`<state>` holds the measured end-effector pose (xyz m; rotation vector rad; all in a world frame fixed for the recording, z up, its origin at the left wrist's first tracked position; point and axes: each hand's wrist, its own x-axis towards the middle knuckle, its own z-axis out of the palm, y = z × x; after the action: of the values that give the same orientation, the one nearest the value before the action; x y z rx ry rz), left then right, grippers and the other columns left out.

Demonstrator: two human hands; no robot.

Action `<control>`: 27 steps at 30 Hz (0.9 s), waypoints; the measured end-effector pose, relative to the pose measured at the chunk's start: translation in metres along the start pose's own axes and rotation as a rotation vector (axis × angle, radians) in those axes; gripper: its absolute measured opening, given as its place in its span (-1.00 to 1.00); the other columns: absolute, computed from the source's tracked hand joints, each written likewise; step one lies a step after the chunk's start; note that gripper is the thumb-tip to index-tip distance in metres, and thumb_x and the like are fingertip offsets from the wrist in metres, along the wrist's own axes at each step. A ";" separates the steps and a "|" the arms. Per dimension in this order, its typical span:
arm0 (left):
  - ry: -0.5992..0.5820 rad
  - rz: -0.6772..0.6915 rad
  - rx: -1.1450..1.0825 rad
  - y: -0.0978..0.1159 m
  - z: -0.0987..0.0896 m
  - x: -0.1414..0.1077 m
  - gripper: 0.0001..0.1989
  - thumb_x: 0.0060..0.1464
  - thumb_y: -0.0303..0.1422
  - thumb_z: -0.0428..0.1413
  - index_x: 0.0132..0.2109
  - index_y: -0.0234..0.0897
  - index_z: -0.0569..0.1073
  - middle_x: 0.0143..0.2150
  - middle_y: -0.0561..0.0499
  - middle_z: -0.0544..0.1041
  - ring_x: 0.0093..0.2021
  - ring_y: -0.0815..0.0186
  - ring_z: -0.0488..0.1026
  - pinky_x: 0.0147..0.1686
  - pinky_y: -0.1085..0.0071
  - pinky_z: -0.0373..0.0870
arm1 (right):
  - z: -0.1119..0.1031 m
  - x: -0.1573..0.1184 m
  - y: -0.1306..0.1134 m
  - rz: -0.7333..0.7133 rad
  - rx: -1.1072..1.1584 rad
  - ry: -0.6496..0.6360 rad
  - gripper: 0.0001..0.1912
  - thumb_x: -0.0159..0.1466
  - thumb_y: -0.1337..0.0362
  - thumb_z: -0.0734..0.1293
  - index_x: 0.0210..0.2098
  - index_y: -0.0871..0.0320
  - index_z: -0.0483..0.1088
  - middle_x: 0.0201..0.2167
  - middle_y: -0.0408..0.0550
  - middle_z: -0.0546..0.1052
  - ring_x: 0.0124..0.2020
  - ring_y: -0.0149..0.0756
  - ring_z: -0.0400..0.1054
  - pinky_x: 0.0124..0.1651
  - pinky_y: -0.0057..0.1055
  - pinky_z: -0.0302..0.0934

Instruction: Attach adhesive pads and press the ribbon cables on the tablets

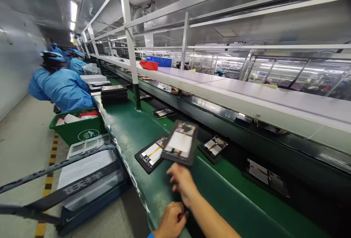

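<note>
My right hand (183, 184), partly blurred, is just below the near edge of an opened tablet in a black tray (179, 143). Its fingers are loosely bent and apart, and no grip on the tray shows. That tray sits at an angle, overlapping a second opened tablet (153, 154) on the green bench. White battery, board and orange ribbon are visible in the second one. Close to the bench edge, my left hand (170, 220) is curled into a loose fist beneath the right wrist, with nothing visible in it.
On the green conveyor belt (233, 172) lie more opened tablets (215, 146). A stack of black trays (113, 93) stands farther along the bench. Left of it are a green bin (79, 126) and a cart with plastic trays (87, 172). A co-worker in blue (60, 88) sits beyond. A metal post (131, 44) rises from the bench.
</note>
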<state>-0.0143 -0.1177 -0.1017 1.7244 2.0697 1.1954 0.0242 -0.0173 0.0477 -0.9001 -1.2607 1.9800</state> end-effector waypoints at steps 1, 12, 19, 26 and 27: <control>-0.006 0.008 0.001 -0.001 0.001 -0.001 -0.75 0.12 -0.25 0.11 -0.50 -0.19 0.44 -0.55 -0.01 0.44 -0.45 0.21 0.41 -0.41 0.32 0.32 | 0.009 -0.005 0.012 0.083 -0.071 -0.116 -0.45 -0.28 0.11 0.68 -0.34 0.18 0.54 -0.48 -0.05 0.60 -0.53 -0.30 0.40 -0.60 -0.50 0.15; -0.172 0.004 -0.195 0.009 -0.009 0.003 -0.62 0.15 -0.18 0.11 -0.57 -0.24 0.33 -0.57 0.05 0.39 -0.48 0.33 0.32 -0.31 0.36 0.23 | -0.138 0.033 -0.009 0.031 -0.343 0.146 -0.47 -0.06 -0.07 0.51 -0.23 0.17 0.49 -0.37 -0.07 0.57 -0.45 -0.40 0.34 -0.48 -0.52 0.14; -0.248 -0.230 -0.487 0.016 -0.015 0.079 -0.41 0.06 0.19 0.09 -0.56 -0.26 0.39 -0.63 0.04 0.38 -0.58 0.33 0.32 -0.54 0.43 0.22 | -0.198 0.004 0.011 -0.144 -0.480 0.463 -0.66 0.10 0.08 0.43 -0.24 0.19 0.46 -0.52 -0.22 0.44 -0.51 -0.42 0.29 -0.41 -0.49 0.19; -0.291 -0.562 -0.911 0.061 0.015 0.204 -0.67 -0.03 -0.19 0.21 -0.19 -0.35 0.51 -0.17 -0.17 0.62 -0.22 0.13 0.64 -0.23 0.26 0.62 | -0.206 -0.042 0.036 -0.157 -0.708 0.534 -0.70 0.12 0.29 0.44 -0.13 0.16 0.55 -0.28 -0.09 0.59 -0.35 -0.33 0.45 -0.18 -0.40 0.32; -0.254 -0.712 -0.983 0.067 0.022 0.219 -0.80 -0.02 -0.32 0.17 -0.23 -0.34 0.48 -0.21 -0.13 0.61 -0.26 0.15 0.64 -0.25 0.26 0.63 | -0.208 -0.051 0.038 -0.153 -0.738 0.520 -0.67 0.08 0.28 0.48 -0.13 0.13 0.57 -0.26 -0.10 0.60 -0.33 -0.32 0.46 -0.13 -0.38 0.33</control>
<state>-0.0174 0.0871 0.0024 0.5741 1.3301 1.2912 0.2162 0.0343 -0.0415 -1.4858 -1.6796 1.0288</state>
